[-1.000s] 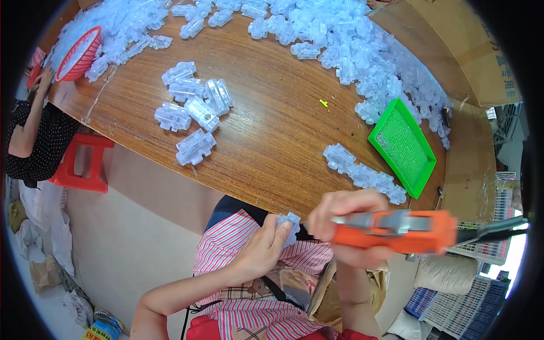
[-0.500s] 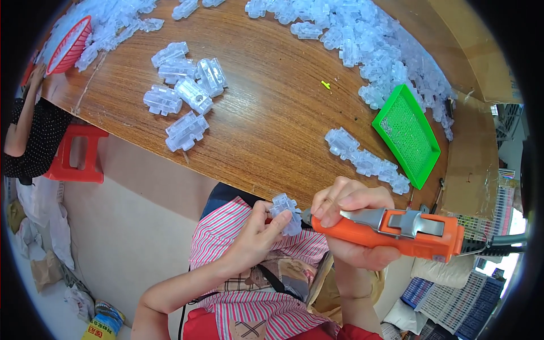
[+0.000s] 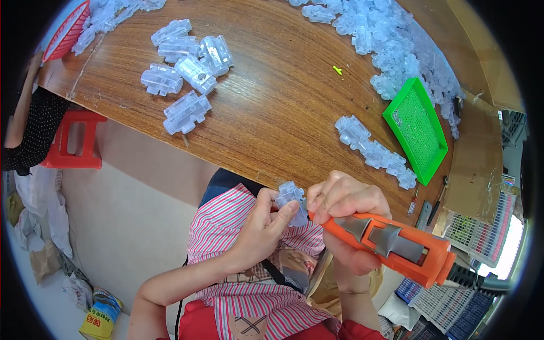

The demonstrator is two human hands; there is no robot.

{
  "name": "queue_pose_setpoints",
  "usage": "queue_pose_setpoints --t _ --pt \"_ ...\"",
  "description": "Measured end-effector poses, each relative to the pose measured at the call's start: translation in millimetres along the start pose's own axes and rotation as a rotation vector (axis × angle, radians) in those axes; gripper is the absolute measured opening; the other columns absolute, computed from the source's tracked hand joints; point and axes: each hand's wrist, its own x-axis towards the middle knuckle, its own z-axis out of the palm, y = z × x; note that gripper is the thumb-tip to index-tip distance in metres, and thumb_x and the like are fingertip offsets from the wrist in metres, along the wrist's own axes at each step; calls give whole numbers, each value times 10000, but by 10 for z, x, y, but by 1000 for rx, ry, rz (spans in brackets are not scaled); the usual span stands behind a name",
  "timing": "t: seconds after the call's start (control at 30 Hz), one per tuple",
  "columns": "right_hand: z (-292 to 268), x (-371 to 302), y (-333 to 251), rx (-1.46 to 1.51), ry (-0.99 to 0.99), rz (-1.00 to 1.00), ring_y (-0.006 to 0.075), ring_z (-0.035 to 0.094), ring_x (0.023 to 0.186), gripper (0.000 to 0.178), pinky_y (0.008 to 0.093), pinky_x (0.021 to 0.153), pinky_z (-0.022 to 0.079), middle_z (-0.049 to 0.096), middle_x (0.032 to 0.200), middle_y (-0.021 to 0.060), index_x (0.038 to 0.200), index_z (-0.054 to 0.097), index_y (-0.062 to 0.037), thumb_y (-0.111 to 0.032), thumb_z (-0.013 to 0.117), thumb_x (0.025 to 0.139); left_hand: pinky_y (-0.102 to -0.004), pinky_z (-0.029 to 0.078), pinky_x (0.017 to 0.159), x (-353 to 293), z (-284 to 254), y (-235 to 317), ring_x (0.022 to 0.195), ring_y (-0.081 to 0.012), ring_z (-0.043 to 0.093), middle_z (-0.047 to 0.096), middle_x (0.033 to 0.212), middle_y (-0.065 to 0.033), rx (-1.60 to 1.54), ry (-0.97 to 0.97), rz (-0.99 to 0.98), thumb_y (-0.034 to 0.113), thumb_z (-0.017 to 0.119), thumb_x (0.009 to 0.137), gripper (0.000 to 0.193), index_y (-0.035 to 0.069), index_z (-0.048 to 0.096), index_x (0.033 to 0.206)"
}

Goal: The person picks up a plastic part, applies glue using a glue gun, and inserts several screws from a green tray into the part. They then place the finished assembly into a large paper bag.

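Here, in the head view, we see the left hand [image 3: 262, 228] pinching a clear plastic part [image 3: 291, 198] between thumb and fingers, just off the near edge of the wooden table [image 3: 283, 130] and above the striped apron [image 3: 220, 224]. The right hand [image 3: 354, 207] is closed around the front of an orange tool [image 3: 391, 252], which has a grey metal lever on its upper side and points left toward the part. We cannot tell whether its tip touches the plastic, because the fingers cover that spot.

On the left of the table we count six loose clear pieces [image 3: 195, 73] lying close together. To the right, near the right hand, a short row of clear pieces [image 3: 374, 152] runs beside a green tray [image 3: 433, 167] that holds small grey bits. A large pile of clear pieces [image 3: 402, 51] spreads over the far right, and a small yellow bit [image 3: 338, 70] lies to the left of it. At the far left we see a red basket [image 3: 69, 38], a co-worker's arm [image 3: 21, 107] near it, and a red stool [image 3: 89, 139] on the floor.
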Motion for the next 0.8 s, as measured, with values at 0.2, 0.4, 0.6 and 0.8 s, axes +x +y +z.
queue_pose_setpoints --t 0.2,0.4,0.6,0.8 --pt "91 55 -265 10 153 232 193 606 699 394 307 673 495 605 751 37 1081 639 11 -240 753 799 -225 470 680 -23 -16 -67 826 -66 564 602 957 -64 33 -23 34 240 543 998 274 6 436 1093" --pt "-85 211 -453 139 62 -76 173 524 640 945 329 582 465 610 750 78 1133 528 16 -814 555 682 -276 515 838 -53 -4 25 951 -133 622 627 1122 -94 -182 33 -65 190 608 960 271 31 482 1139" --pt "-60 64 -263 145 72 6 177 537 694 836 326 601 460 603 774 78 1070 587 1 -745 632 695 -299 541 889 -30 9 59 1029 -152 626 624 1126 -85 -319 84 -118 151 632 938 284 45 475 1150" --pt "-7 -5 -184 140 154 72 180 541 683 680 330 609 459 590 747 69 1011 593 -14 -637 680 754 -290 546 860 -33 26 38 981 -138 627 609 1101 -91 -330 96 -73 135 643 929 303 25 453 1140"
